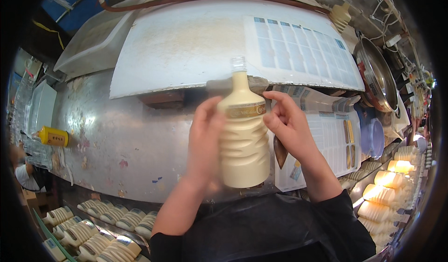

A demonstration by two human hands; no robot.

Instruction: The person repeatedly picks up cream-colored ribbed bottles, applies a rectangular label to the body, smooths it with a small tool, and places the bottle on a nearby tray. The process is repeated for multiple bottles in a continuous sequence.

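Bottle (245,138), ribbed and cream-colored, sits between right hand (290,123), its grip spread, and left hand (205,138), grip too blurred to tell; apparent labeling step likely calls next for steadying.

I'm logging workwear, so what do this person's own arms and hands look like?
The left hand, motion-blurred, and the right hand are both ungloved. Both forearms are bare below plain black sleeves.

Smooth satin bottle (245,168), clear glassy mouth (238,65), scuffed metal table (126,143), shiny metal pan (380,73)
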